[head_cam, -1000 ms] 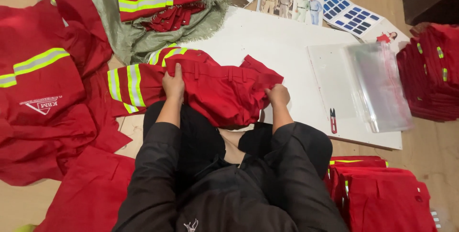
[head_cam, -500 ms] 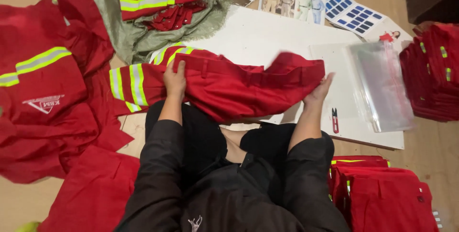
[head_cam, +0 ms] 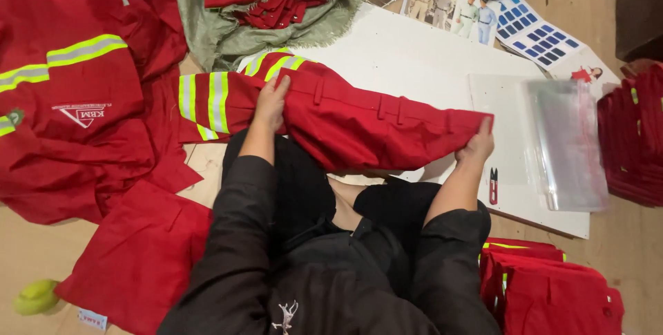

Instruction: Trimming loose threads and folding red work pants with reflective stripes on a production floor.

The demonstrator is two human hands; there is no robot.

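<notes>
Frame bottom: folded red garments lying lower right. Centre: red trousers stretching across white board. Left hand pressing flat on trousers beside reflective stripes, fingers together. Right hand pinching waistband end, fingers curling over the edge. Right: clear plastic bags. Top: green cloth.

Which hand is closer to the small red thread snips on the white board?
Right. The right hand grips the waistband end of the red trousers just above-left of the thread snips; the left hand presses the trousers far to the left.
</notes>
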